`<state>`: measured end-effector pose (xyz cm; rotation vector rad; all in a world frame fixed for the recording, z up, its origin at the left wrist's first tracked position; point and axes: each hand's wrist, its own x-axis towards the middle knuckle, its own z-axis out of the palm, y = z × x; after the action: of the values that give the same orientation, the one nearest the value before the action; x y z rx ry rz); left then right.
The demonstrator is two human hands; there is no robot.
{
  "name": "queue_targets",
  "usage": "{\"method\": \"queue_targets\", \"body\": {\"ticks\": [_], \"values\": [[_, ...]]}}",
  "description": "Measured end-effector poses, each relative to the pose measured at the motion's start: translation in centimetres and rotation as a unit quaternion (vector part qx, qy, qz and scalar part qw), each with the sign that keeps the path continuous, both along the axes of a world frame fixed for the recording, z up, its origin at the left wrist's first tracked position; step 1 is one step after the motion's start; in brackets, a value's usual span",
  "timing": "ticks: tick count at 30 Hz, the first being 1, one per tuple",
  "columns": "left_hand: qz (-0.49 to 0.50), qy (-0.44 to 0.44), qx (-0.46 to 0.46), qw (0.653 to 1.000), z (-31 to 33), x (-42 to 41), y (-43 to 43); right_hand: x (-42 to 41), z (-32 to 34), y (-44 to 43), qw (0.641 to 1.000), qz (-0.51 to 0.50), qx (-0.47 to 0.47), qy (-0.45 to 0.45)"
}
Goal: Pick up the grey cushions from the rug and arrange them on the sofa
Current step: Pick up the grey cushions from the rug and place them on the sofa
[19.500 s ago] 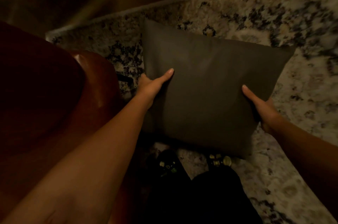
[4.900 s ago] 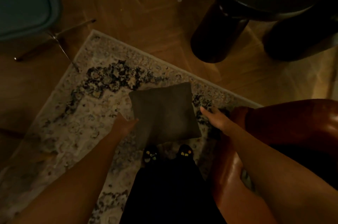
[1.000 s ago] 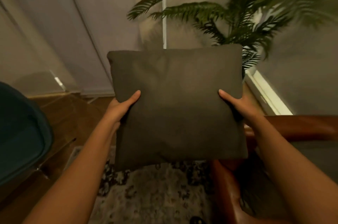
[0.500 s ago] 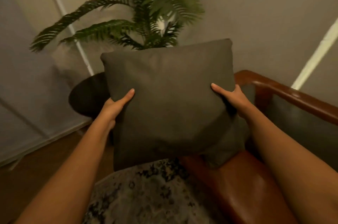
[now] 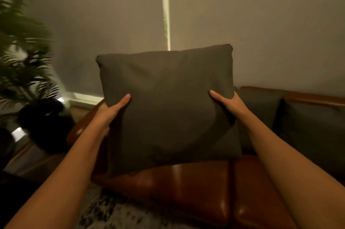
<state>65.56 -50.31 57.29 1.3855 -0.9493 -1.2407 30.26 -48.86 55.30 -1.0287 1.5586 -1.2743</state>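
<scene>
Gripping cushion (image 5: 168,101) upright by side edges with left hand (image 5: 110,112) and right hand (image 5: 230,102), thumbs pressed on its front, other fingers hidden behind, over sofa's (image 5: 205,187) front edge.

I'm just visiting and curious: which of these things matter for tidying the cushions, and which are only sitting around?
Part of the job: grey cushion, gripped at its sides by the left hand and right hand; brown sofa; patterned rug.
Just lying about: potted plant; window blind.
</scene>
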Motion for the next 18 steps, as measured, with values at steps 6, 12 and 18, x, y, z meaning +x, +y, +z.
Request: {"method": "queue_targets", "body": {"ticks": [6,12,18], "values": [[-0.142,0.009,0.015,0.990,0.0,-14.8,0.0,-14.1,0.5,8.5,0.993,-0.118,-0.006,-0.002],[-0.241,-0.001,0.009,0.971,-0.5,-28.0,0.8,-23.8,0.3,16.7,0.973,-0.229,-0.030,-0.017],[-0.329,-0.010,0.006,0.944,-1.2,-38.8,1.4,-30.2,-0.9,23.3,0.946,-0.321,-0.023,-0.032]]}}
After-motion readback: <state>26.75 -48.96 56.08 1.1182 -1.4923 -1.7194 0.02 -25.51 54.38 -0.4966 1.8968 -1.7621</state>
